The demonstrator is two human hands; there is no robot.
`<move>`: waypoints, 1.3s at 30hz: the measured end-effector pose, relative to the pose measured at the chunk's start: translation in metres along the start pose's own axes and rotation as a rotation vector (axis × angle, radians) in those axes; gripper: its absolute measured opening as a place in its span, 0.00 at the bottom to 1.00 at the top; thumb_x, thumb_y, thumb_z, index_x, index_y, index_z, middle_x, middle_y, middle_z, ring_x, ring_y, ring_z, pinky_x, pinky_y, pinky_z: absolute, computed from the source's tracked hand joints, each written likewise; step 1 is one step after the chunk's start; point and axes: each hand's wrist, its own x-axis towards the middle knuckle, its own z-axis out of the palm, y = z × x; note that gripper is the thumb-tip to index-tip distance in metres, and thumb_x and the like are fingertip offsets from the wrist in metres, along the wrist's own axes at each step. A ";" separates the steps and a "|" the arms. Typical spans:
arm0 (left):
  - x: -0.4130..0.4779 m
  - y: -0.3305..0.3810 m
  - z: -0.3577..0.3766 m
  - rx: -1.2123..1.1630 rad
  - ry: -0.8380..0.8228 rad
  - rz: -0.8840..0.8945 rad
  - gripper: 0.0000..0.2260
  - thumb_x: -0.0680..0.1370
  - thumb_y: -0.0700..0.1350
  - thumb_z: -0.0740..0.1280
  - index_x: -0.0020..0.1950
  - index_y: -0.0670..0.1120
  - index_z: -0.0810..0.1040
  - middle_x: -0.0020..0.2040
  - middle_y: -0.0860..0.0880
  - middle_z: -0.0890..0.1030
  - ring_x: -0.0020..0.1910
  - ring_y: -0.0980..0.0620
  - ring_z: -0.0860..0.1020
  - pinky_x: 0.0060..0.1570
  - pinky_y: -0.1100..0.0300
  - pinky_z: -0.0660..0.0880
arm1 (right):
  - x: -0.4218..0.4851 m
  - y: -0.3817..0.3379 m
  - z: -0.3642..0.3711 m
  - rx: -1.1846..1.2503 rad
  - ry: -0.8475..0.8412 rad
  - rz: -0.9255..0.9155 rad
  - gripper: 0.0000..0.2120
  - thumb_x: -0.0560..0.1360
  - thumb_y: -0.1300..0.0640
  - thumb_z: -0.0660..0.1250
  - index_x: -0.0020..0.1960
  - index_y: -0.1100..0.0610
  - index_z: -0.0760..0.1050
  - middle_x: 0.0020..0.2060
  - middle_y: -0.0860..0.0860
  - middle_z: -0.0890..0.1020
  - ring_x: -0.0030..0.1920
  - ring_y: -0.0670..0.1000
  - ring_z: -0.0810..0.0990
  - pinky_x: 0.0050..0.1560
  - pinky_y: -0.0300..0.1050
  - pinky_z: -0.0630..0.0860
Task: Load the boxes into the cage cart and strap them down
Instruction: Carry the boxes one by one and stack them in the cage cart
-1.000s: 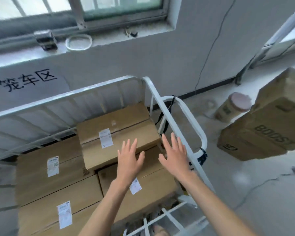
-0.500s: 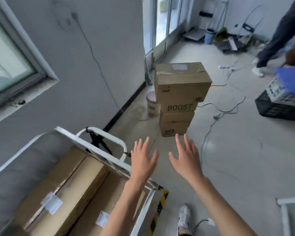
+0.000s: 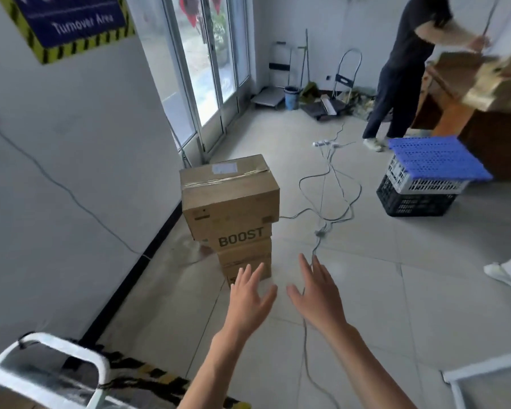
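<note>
Fingers (image 3: 306, 265) of both hands are spread wide and hold nothing. My left hand (image 3: 250, 301) and right hand (image 3: 317, 296) are raised side by side, palms down, a small gap between the thumbs, both forearms reaching up from the bottom edge.

Just beyond the left hand stands the stack (image 3: 233, 219) of cardboard boxes on the floor (image 3: 396, 290). The left fingertips overlap the lowest box in view; I cannot tell if they touch it. The top box (image 3: 229, 196) is the largest, taped along its seam, with a pale label on top. It overhangs the box marked BOOST (image 3: 239, 240) beneath it. Smaller boxes sit under that one. The stack stands close to the wall (image 3: 71, 172) on the left, near the black skirting.

The cart (image 3: 50, 367) shows only as a white tube frame at the lower left corner, well apart from the stack. A yellow-and-black floor stripe (image 3: 148, 376) runs beside it.

Cables (image 3: 331, 184) trail across the floor right of the stack, leading to a power strip (image 3: 325, 143). Further right are stacked crates (image 3: 419, 184) with a blue lid (image 3: 434, 157) on top. Another person (image 3: 404, 69) in dark clothes stands at the far right beside a wooden desk (image 3: 484, 128). A glass door (image 3: 207, 69) is behind the stack, and a sign (image 3: 71, 22) reading "Turnover Area" hangs on the wall at upper left.
</note>
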 end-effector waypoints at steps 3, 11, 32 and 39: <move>0.035 0.002 -0.001 0.041 0.022 -0.027 0.30 0.81 0.57 0.63 0.81 0.52 0.59 0.81 0.47 0.57 0.81 0.47 0.48 0.78 0.45 0.51 | 0.039 -0.006 -0.007 0.029 -0.005 -0.051 0.35 0.80 0.41 0.58 0.81 0.48 0.47 0.81 0.55 0.52 0.80 0.57 0.52 0.77 0.54 0.56; 0.159 -0.029 -0.030 0.055 0.095 -0.128 0.31 0.80 0.59 0.61 0.81 0.53 0.56 0.82 0.48 0.56 0.81 0.48 0.48 0.78 0.43 0.50 | 0.173 -0.036 0.014 0.093 -0.090 -0.126 0.36 0.79 0.39 0.57 0.81 0.45 0.46 0.81 0.53 0.50 0.80 0.56 0.50 0.77 0.55 0.54; 0.465 -0.196 -0.101 0.149 0.072 -0.538 0.38 0.78 0.56 0.68 0.82 0.53 0.50 0.82 0.42 0.49 0.81 0.43 0.45 0.76 0.34 0.48 | 0.518 -0.037 0.093 0.003 -0.280 0.076 0.42 0.77 0.46 0.65 0.81 0.47 0.42 0.81 0.54 0.47 0.80 0.58 0.47 0.77 0.57 0.54; 0.537 -0.248 -0.131 0.155 0.098 -0.823 0.55 0.69 0.69 0.71 0.81 0.52 0.38 0.82 0.44 0.41 0.81 0.43 0.42 0.71 0.29 0.48 | 0.632 -0.020 0.121 0.188 -0.389 0.228 0.51 0.73 0.49 0.71 0.81 0.52 0.37 0.80 0.56 0.51 0.77 0.60 0.60 0.71 0.58 0.65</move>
